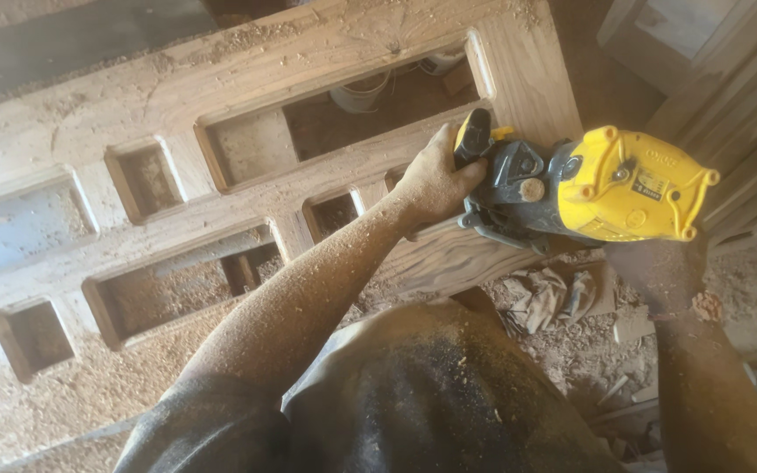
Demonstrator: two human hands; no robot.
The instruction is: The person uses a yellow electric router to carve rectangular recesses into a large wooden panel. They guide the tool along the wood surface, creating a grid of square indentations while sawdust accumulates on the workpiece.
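Head view: left hand (pixel 435 180) clamped on the power tool's (pixel 589 188) front knob, right hand (pixel 659 271) under its body, grip hidden; tool on door frame (pixel 256 88) edge, sawdust may cause slipping.

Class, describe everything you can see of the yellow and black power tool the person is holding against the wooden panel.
The yellow and black power tool has a rounded yellow plastic housing at its right end, bolted at the corners, and a dark grey and black front body with a yellow-tipped black knob. It lies roughly level at the right edge of the dusty wooden panel with rectangular cut-outs. The left hand grips the front knob; the right hand holds it from beneath, mostly hidden. Its working part is out of sight.
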